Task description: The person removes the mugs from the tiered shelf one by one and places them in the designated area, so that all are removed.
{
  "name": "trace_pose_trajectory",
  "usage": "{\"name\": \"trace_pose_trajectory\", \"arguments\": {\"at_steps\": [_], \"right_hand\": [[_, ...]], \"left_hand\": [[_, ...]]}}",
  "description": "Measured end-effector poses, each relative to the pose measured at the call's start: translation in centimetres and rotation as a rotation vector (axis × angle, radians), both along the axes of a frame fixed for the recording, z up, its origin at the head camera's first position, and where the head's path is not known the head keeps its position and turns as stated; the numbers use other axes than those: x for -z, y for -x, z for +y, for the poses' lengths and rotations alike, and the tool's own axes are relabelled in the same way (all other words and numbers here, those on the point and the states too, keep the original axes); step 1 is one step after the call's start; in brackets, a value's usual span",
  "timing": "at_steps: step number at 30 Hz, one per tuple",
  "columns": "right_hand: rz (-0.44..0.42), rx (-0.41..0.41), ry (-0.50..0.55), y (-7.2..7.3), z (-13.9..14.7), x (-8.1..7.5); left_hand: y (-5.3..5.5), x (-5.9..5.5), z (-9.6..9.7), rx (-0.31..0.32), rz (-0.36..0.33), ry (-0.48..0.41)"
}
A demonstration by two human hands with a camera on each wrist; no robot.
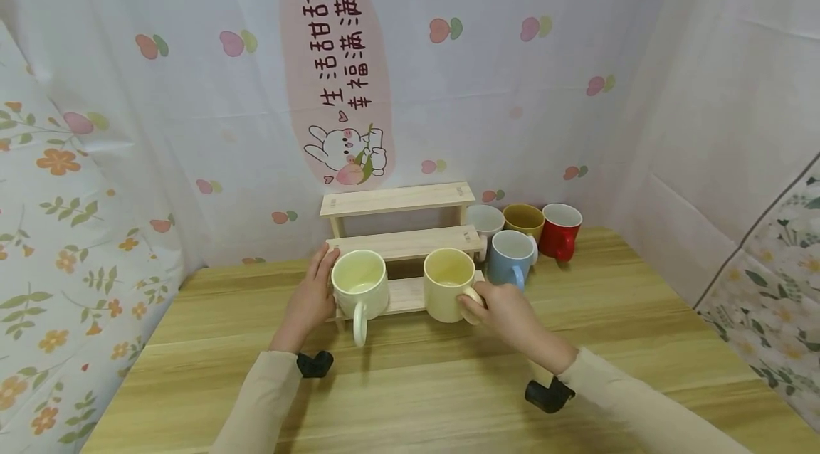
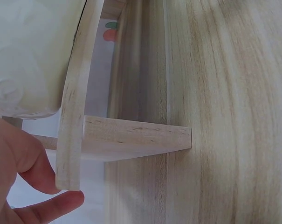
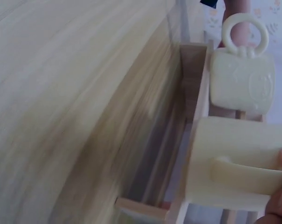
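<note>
A three-tier wooden rack (image 1: 403, 244) stands against the back curtain. My left hand (image 1: 310, 301) holds the left end of its lowest shelf (image 2: 71, 135), with thumb and a finger curled about the board's end. Beside that hand, a pale cream-green mug (image 1: 360, 283) rests on the lowest shelf, handle toward me. My right hand (image 1: 512, 315) pinches the handle (image 3: 252, 177) of a pale yellow mug (image 1: 448, 280) at the right part of the same shelf. In the right wrist view the yellow mug's base is at the shelf board; whether it bears full weight I cannot tell.
Right of the rack stand a white mug (image 1: 485, 219), a mustard mug (image 1: 524, 218), a light blue mug (image 1: 511, 255) and a red mug (image 1: 561, 230), close together. They share the wooden table (image 1: 410, 397). A patterned curtain (image 1: 243, 119) rises behind.
</note>
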State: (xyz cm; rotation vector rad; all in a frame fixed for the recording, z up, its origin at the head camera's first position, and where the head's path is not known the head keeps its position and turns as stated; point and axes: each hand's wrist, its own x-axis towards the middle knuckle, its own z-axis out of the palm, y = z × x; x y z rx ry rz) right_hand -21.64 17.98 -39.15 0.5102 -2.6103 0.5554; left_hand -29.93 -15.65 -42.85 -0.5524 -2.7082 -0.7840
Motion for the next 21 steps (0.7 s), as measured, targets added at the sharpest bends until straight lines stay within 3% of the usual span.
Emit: {"name": "trace_pose_trajectory", "arguments": {"at_steps": [11,15,21], "right_hand": [[0.257,-0.029,0.123,-0.6,1.6,1.1],[0.295,-0.04,0.175,-1.4,2.3,1.1],[0.295,0.005,0.236,-2.6,3.3,1.0]], "left_hand": [[0.1,0.1,0.0,-0.006,0.009,0.002],[0.0,0.3,-0.1,-0.007,0.008,0.006],[0.0,0.3,0.1,-0.011,0.011,-0.001]]}}
